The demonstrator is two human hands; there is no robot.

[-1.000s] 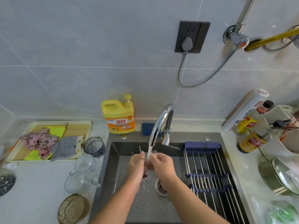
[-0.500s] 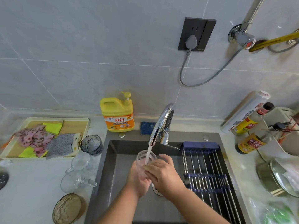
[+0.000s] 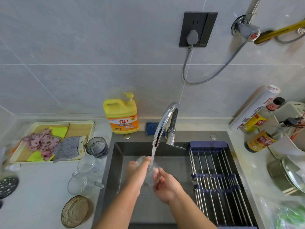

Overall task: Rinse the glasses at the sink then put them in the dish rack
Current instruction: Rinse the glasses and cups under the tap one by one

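Glass (image 3: 143,161) tipped sideways under stream since half-second ago; gripped closed by left hand (image 3: 137,172), rubbed by right hand (image 3: 165,185). Rinse ongoing; dish rack (image 3: 214,177) at 3 o'clock.

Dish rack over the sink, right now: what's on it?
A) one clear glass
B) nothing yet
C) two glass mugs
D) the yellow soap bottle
B: the dish rack shows only bare bars, while the one clear glass being rinsed is held under the faucet stream by the left hand and right hand.
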